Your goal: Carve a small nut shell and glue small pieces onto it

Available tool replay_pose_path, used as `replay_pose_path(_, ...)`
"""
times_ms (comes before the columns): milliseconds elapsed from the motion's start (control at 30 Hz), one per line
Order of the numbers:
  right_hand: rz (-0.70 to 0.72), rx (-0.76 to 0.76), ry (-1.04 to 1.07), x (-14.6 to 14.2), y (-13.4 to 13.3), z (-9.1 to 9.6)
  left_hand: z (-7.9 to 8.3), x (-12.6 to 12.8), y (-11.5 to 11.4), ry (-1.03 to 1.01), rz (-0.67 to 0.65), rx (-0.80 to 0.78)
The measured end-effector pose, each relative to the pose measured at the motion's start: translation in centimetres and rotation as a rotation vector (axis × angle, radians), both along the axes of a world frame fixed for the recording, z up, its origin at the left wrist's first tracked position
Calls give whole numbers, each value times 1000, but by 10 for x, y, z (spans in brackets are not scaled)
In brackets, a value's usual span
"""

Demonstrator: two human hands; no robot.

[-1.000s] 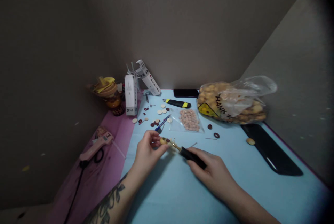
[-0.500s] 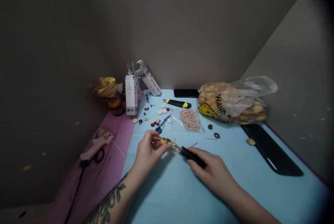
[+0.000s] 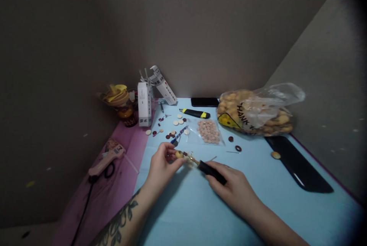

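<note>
My left hand (image 3: 165, 165) pinches a small round tan ball (image 3: 179, 154) between thumb and fingers; what it is made of I cannot tell. A dark spot shows on its top. In my right hand (image 3: 233, 182) is a mini drill (image 3: 211, 172) with a black handle and a brass-coloured front. Its tip points left at the ball, with a small dark red piece (image 3: 185, 154) close by; whether they touch is too small to tell. Pale crumbs (image 3: 189, 162) lie on the blue cloth (image 3: 189, 211) around the tip.
Behind my hands lie a clear bag of beads (image 3: 208, 131), a utility knife (image 3: 195, 113), a blue pen (image 3: 179, 134) and several discs. A bulging bag (image 3: 255, 114) and black tray (image 3: 298, 165) are right. A pink glue gun (image 3: 107, 160) and white box (image 3: 144, 104) are left.
The ball has turned slightly in my left fingers, and its dark spot looks different. A few more crumbs show near the tip. Both hands stay almost in place.
</note>
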State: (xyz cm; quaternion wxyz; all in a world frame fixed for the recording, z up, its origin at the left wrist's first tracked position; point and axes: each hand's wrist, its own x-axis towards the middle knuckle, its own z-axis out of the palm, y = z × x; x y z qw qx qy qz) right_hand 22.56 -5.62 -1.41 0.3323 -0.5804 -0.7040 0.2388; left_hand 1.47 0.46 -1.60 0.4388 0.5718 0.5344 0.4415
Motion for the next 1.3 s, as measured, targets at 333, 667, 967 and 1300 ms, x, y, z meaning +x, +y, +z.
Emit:
replay_pose_path(333, -17, 12, 33, -1, 0, 1, 10, 4, -2, -59, -11, -66)
replay_pose_path(667, 2, 18, 36, -2, 1, -1, 8, 4, -2, -74, -12, -63)
replay_pose_path(967, 13, 10, 26, -1, 1, -1, 6, 3, -2, -73, -20, -65)
replay_pose_path(1300, 20, 23, 25, -1, 1, -2, 2, 1, -1, -48, -33, -40)
